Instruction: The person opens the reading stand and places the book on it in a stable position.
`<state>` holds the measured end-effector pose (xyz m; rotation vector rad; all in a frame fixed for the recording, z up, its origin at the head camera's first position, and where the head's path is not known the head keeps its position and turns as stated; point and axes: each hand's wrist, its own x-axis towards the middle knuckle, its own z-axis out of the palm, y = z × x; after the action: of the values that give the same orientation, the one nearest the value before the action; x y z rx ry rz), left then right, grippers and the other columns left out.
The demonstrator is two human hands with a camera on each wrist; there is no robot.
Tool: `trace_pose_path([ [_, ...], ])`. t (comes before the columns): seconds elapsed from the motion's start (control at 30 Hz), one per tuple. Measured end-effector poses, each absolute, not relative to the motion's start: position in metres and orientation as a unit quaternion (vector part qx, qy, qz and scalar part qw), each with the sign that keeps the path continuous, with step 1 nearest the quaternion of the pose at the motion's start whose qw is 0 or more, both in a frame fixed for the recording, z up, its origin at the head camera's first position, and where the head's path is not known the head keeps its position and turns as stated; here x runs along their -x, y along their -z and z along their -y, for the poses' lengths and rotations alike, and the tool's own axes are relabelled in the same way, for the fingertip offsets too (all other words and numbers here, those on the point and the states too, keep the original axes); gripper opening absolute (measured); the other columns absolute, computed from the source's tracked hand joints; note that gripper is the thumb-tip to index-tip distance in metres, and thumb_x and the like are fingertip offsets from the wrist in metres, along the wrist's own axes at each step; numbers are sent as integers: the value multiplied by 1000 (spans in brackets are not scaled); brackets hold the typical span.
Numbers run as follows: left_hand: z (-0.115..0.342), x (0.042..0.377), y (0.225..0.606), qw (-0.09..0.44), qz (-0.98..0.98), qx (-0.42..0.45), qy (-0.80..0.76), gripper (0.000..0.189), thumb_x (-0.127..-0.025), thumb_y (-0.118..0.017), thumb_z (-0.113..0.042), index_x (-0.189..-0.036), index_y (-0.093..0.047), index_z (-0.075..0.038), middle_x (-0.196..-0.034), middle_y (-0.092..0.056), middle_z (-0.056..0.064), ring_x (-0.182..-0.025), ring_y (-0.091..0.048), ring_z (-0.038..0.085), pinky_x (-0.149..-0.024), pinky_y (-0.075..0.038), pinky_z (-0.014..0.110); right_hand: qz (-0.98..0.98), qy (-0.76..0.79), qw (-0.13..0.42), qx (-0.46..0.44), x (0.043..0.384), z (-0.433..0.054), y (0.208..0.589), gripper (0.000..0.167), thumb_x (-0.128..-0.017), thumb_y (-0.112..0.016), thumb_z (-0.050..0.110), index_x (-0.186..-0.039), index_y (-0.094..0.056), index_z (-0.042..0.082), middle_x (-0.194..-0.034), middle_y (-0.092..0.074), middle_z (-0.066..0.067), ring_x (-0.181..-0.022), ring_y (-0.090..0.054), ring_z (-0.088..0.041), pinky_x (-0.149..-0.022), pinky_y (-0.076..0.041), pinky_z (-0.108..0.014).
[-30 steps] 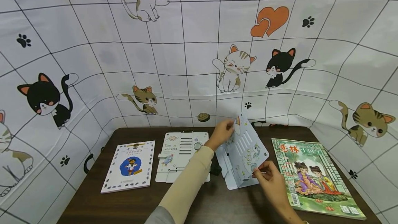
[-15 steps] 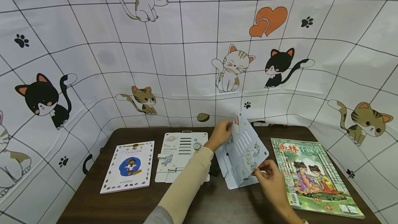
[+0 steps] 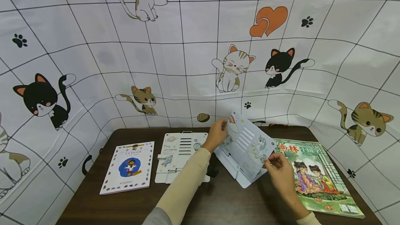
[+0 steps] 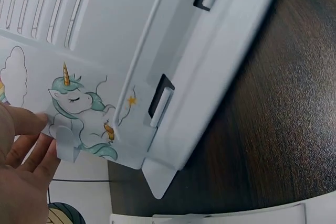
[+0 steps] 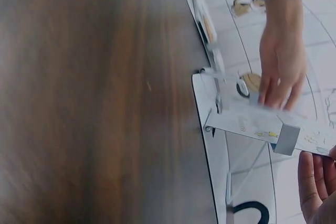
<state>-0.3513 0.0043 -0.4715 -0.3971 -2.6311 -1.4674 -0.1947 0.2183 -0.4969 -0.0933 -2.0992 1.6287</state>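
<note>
A pale book stand (image 3: 247, 148) with unicorn prints and slots is raised at an angle over its base, right of the table's middle. My left hand (image 3: 216, 134) pinches the panel's upper left edge, near the rainbow. On the opposite side, my right hand (image 3: 282, 176) pinches the lower right edge between thumb and fingers. In the left wrist view the thumb of the left hand (image 4: 23, 156) lies against the panel (image 4: 105, 61), beside a small folded tab and the printed unicorn. The right wrist view catches the panel (image 5: 244, 121) edge-on, with the right hand (image 5: 317, 187) at its end.
A second book stand (image 3: 170, 148) marked "Tiny universe" lies flat left of centre. Beyond it is a white booklet (image 3: 137, 180); a green magazine (image 3: 334, 200) lies at the right. A small black object (image 3: 212, 171) sits between the stands. A cat-print cloth (image 3: 200, 55) hangs behind the table (image 3: 125, 207).
The unicorn panel has tilted and now faces me more. Its right edge has shifted right with my right hand, and it overlaps the magazine's corner in view. The left hand keeps its pinch.
</note>
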Motion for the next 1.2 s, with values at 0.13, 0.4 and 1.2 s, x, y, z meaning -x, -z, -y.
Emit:
trace_pose_path([
  [0.13, 1, 351, 473, 59, 863, 116, 488, 30, -102, -64, 1, -131, -66, -6, -122, -71, 11, -113, -68, 25, -101, -56, 40, 797, -552, 239, 55, 205, -228, 495, 10, -95, -71, -5, -101, -63, -4, -86, -68, 3, -70, -66, 6, -63, -54, -13],
  [0.4, 12, 347, 474, 62, 850, 109, 511, 26, -98, -67, 3, -124, -66, -2, -114, -71, 13, -107, -68, 25, -95, -58, 39, 834, -504, 220, 52, 231, -246, 489, 17, -102, -68, 6, -114, -62, -4, -105, -71, -21, -75, -59, 12, -66, -50, -10],
  [1.2, 40, 333, 482, 47, 837, 104, 535, 22, -95, -72, -7, -115, -63, -2, -108, -68, 11, -96, -67, 20, -82, -56, 34, 878, -441, 181, 47, 312, -263, 481, 28, -108, -63, 20, -125, -64, -3, -122, -71, -27, -114, -70, -40, -78, -47, -17],
])
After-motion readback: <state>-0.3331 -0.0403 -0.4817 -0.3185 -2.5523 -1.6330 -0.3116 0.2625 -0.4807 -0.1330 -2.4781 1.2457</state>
